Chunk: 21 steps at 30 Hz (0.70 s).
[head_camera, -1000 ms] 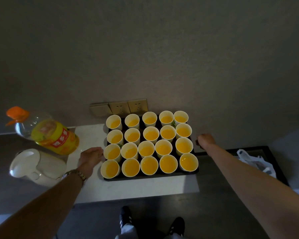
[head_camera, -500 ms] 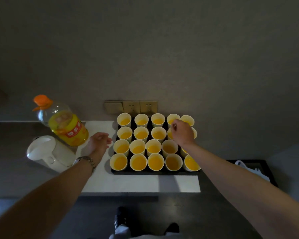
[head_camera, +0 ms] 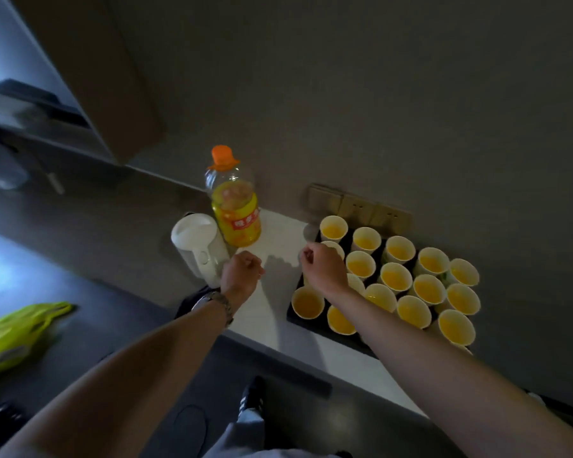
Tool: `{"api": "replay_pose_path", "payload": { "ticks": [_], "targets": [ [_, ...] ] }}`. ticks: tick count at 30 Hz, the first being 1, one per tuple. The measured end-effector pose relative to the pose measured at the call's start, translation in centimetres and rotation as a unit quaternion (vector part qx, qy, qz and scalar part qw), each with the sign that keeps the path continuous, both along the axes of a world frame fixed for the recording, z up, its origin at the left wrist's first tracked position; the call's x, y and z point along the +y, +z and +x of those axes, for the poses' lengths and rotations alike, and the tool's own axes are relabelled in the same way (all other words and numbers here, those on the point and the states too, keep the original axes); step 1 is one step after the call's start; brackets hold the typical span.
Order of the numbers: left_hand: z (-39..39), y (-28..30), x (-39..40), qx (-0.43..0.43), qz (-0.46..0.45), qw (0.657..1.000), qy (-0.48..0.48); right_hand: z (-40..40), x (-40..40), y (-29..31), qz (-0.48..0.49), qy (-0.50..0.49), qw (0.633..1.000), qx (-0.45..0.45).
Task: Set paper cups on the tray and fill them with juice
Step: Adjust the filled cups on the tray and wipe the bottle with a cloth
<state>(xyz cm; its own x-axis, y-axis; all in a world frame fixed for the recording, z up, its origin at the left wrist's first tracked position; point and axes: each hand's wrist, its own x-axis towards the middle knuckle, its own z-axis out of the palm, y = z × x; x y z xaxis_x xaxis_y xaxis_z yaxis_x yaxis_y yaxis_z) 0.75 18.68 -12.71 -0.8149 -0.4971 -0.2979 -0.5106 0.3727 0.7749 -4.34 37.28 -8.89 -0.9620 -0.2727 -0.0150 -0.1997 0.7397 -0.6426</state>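
A black tray [head_camera: 361,341] on a white mat [head_camera: 278,241] carries several paper cups [head_camera: 396,276], each holding orange juice. My right hand [head_camera: 321,267] hovers over the tray's left cups with its fingers curled; I see nothing in them, and it hides part of two cups. My left hand [head_camera: 242,269], a watch on its wrist, is curled into a fist above the mat, left of the tray, and holds nothing. The juice bottle [head_camera: 235,213], orange-capped and part full, stands upright behind my left hand.
A white kettle [head_camera: 199,249] stands left of the bottle, close to my left hand. Wall sockets [head_camera: 358,206] sit behind the tray. A green bag [head_camera: 17,332] lies on the dark counter at far left. A cabinet hangs at upper left.
The view has swung left and tilted. My right hand moved from the tray's right cups to its left edge. My left hand curled into a fist beside the tray.
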Motion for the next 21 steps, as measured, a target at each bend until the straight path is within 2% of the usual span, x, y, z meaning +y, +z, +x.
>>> {"api": "replay_pose_path", "payload": {
  "ticks": [3, 6, 11, 14, 21],
  "targets": [
    [2.0, 0.0, -1.3, -0.042, -0.167, 0.981, -0.092, 0.7, -3.0, -0.8, 0.000, 0.025, 1.000, -0.008],
    [4.0, -0.4, -2.1, -0.048, -0.250, 0.949, -0.185, 1.8, -5.4, -2.0, 0.012, 0.047, 0.998, -0.026],
    [5.7, -2.4, -3.3, -0.110, -0.236, 0.938, -0.227, 3.6, -8.4, -4.5, 0.049, 0.101, 0.991, -0.069],
    [6.3, -3.6, -3.8, -0.107, -0.237, 0.938, -0.229, 4.5, -9.8, -5.8, 0.067, 0.117, 0.986, -0.096],
    [6.7, -6.2, -5.9, -0.097, -0.317, 0.899, -0.286, 6.2, -11.9, -8.2, 0.095, 0.118, 0.969, -0.196]
  ]
}}
